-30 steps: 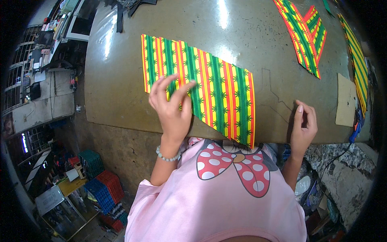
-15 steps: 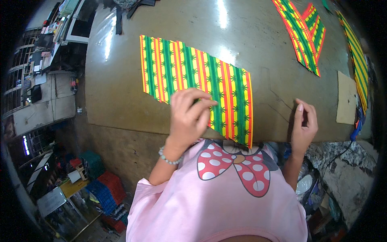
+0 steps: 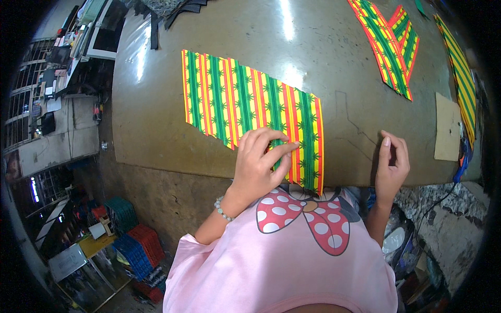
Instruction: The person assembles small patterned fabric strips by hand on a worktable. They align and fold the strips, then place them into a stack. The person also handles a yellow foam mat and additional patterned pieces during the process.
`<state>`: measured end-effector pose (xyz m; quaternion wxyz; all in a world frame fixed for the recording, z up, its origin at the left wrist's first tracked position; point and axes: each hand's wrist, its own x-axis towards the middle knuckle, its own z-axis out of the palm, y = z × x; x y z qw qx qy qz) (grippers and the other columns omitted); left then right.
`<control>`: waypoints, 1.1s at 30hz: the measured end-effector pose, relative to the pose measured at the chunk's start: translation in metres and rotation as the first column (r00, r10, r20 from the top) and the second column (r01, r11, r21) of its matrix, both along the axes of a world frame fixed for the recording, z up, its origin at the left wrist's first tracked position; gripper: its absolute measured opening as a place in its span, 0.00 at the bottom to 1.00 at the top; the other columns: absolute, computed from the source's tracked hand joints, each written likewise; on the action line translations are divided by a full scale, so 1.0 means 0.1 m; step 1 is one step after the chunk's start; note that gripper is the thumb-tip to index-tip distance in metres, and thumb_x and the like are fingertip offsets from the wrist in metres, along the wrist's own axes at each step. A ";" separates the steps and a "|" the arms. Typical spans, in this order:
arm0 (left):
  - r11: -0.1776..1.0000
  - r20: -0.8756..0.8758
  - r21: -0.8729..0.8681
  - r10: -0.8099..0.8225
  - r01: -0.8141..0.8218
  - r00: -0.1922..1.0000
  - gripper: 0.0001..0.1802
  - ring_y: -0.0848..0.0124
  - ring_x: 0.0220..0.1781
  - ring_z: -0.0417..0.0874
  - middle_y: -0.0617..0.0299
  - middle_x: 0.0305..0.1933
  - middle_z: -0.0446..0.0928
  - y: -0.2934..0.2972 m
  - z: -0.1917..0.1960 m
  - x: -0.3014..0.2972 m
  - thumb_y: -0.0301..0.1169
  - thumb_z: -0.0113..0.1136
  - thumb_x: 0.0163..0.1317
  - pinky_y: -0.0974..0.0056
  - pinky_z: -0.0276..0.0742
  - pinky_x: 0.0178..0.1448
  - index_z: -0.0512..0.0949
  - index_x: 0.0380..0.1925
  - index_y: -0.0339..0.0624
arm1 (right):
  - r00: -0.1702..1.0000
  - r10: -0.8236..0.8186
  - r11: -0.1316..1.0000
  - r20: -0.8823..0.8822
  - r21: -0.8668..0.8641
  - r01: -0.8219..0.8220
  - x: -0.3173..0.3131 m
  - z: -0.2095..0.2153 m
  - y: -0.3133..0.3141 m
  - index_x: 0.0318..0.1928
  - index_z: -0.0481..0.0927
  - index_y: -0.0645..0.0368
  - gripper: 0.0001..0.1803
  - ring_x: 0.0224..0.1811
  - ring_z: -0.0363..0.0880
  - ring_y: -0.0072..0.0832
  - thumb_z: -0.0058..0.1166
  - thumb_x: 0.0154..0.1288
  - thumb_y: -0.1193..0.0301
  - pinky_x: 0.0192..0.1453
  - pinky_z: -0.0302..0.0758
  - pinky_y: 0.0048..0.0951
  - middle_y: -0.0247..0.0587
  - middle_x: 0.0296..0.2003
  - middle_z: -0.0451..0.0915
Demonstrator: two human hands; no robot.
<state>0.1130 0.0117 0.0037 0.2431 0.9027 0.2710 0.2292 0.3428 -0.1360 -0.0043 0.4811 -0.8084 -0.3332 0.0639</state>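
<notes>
A row of striped fabric strips (image 3: pixel 243 94) in green, yellow and red with dark leaf prints lies side by side across the table, slanting from upper left to lower right. My left hand (image 3: pixel 263 156), a beaded bracelet on its wrist, is over the lower right part of these strips. Its fingers are bent but apart, with the fingertips on or just above the cloth. My right hand (image 3: pixel 392 163) is at the table's near edge, right of the strips. Its thumb and forefinger come together and the other fingers curl in; anything between them is too small to see.
More striped pieces (image 3: pixel 385 52) lie crossed at the far right. Beyond them are a beige card (image 3: pixel 447 126) and a long striped bundle (image 3: pixel 459 78) along the right edge. Dark cloth scraps (image 3: pixel 180 10) sit at the back left. Thin lines are drawn on the brown tabletop (image 3: pixel 156 148).
My left hand has moved right and slightly nearer over the strips. The strips' right end has shifted slightly left. My right hand has hardly moved.
</notes>
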 end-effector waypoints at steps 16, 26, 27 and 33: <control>0.999 -0.023 -0.043 0.003 -0.004 1.000 0.16 0.60 0.52 0.76 0.62 0.46 0.77 0.01 -0.01 0.01 0.32 0.72 0.53 0.55 0.69 0.56 0.84 0.43 0.48 | 1.000 -0.005 1.000 0.005 -0.019 0.005 0.00 -0.03 0.02 0.42 0.84 0.63 0.06 0.27 0.62 0.13 0.55 0.70 0.76 0.29 0.59 0.18 0.30 0.32 0.76; 0.999 -0.013 0.002 -0.042 0.043 0.999 0.16 0.60 0.53 0.74 0.62 0.49 0.76 -0.01 0.03 0.31 0.33 0.70 0.55 0.54 0.66 0.59 0.81 0.43 0.46 | 1.000 -0.008 0.998 0.008 -0.057 0.009 -0.09 0.09 0.07 0.42 0.84 0.63 0.06 0.25 0.62 0.13 0.56 0.69 0.76 0.28 0.59 0.19 0.29 0.30 0.75; 0.999 -0.016 0.006 -0.049 0.049 0.999 0.16 0.60 0.54 0.74 0.63 0.49 0.76 -0.02 0.03 0.35 0.33 0.71 0.55 0.54 0.65 0.60 0.82 0.44 0.47 | 1.000 0.001 0.999 0.024 -0.046 0.000 -0.09 0.09 0.08 0.42 0.84 0.63 0.06 0.25 0.62 0.13 0.56 0.69 0.76 0.28 0.59 0.19 0.29 0.30 0.75; 0.995 -0.066 -0.007 -0.099 0.099 0.993 0.17 0.60 0.59 0.69 0.62 0.52 0.73 -0.03 0.04 0.39 0.37 0.67 0.59 0.52 0.61 0.64 0.80 0.47 0.46 | 0.999 -0.025 0.999 0.022 -0.046 0.026 -0.10 0.09 0.08 0.41 0.85 0.63 0.06 0.25 0.62 0.13 0.56 0.69 0.75 0.27 0.59 0.19 0.30 0.30 0.76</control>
